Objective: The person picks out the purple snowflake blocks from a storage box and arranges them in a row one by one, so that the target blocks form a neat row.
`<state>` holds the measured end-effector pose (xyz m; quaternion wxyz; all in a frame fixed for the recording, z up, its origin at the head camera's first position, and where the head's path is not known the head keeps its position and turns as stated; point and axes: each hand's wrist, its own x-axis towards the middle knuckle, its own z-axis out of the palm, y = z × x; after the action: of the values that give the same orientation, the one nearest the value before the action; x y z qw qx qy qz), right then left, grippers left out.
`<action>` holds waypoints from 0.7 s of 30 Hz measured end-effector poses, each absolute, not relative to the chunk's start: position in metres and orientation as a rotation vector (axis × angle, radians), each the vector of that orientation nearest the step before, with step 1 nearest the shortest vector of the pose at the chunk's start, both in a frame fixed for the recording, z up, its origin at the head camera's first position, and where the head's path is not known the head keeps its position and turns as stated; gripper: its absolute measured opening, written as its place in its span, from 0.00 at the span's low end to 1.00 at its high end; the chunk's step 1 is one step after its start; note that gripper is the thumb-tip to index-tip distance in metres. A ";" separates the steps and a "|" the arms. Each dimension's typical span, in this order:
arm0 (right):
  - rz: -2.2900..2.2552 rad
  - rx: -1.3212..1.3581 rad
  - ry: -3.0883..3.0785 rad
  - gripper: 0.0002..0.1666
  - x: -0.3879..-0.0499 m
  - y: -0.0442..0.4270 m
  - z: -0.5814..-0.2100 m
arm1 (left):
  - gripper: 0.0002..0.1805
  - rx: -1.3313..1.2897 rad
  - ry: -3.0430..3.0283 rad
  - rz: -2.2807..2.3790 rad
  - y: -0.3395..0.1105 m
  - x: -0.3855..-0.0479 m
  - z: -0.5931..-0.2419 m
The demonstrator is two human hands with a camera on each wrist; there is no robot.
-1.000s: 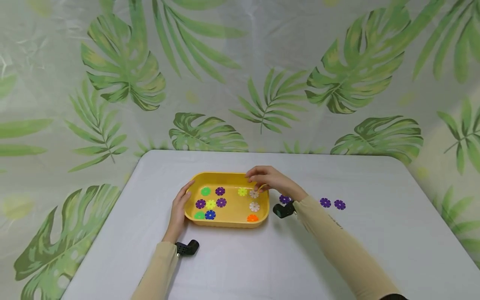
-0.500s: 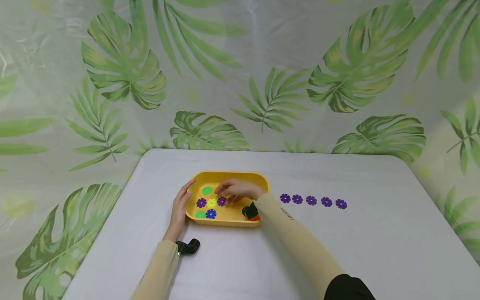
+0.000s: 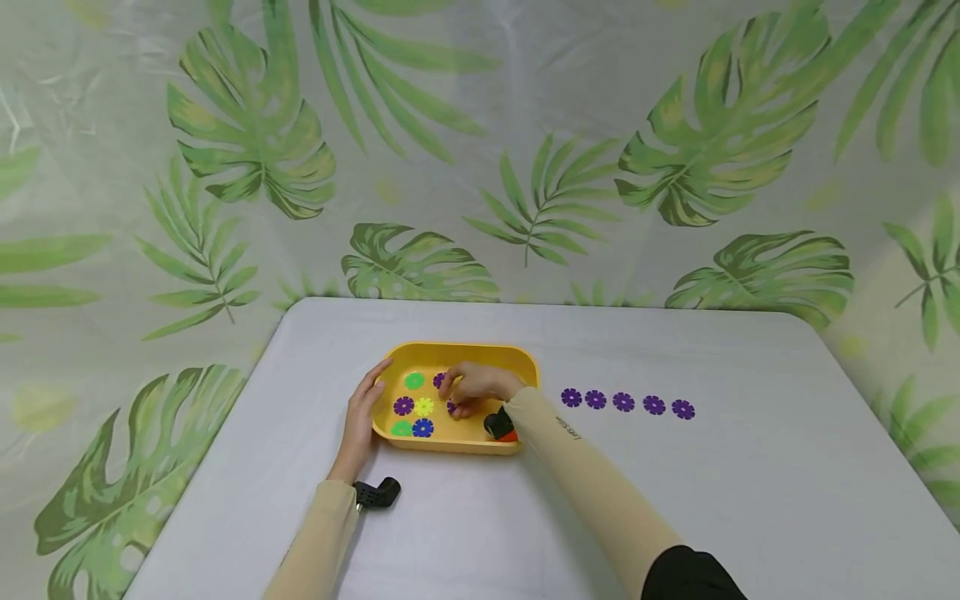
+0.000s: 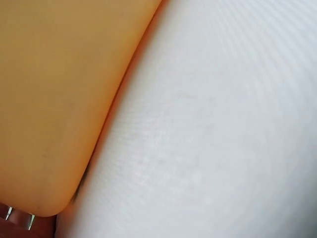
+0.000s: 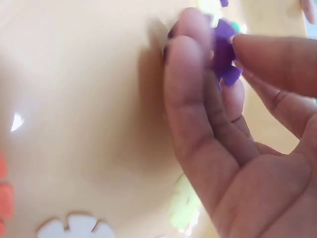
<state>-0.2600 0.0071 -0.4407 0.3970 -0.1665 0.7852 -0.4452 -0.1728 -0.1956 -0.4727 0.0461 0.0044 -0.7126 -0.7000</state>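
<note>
My right fingers (image 5: 184, 94) now pinch a purple disc (image 5: 225, 53), drawn nearly together on it (it is no longer flat in the yellow tray (image 3: 450, 446)), so two other purple discs (image 3: 403, 406) remain there unheld. My left hand (image 3: 362, 417) rests along the tray's left side; rightward, a row of five purple discs (image 3: 623, 402) lies on the counter (image 3: 765, 475).

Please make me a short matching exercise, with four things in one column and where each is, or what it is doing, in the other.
1. Left hand
2. Right hand
3. Row of five purple discs
4. Blue disc

A. On the table, to the right of the tray
B. Touching the tray's left end
C. Inside the tray, beside a green disc
D. Pinching a purple disc

Pairs: 1-B, 2-D, 3-A, 4-C
</note>
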 end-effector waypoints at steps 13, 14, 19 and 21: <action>-1.258 -0.581 1.896 0.16 -0.262 0.048 -0.419 | 0.23 0.019 -2.155 -2.158 -0.195 -0.173 -0.473; -1.283 -0.587 1.882 0.16 -0.262 0.053 -0.417 | 0.23 0.020 -2.156 -2.159 -0.195 -0.173 -0.473; -1.375 -0.604 1.911 0.15 -0.264 0.086 -0.408 | 0.23 0.021 -2.162 -2.157 -0.195 -0.173 -0.473; -1.403 -0.604 1.940 0.16 -0.265 0.102 -0.407 | 0.23 0.023 -2.162 -2.156 -0.195 -0.173 -0.472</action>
<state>-0.2655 0.1024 -0.4065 0.3299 -0.2310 0.7418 -0.5363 -0.1729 -0.1953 -0.4725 0.0440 0.0075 -0.7075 -0.7054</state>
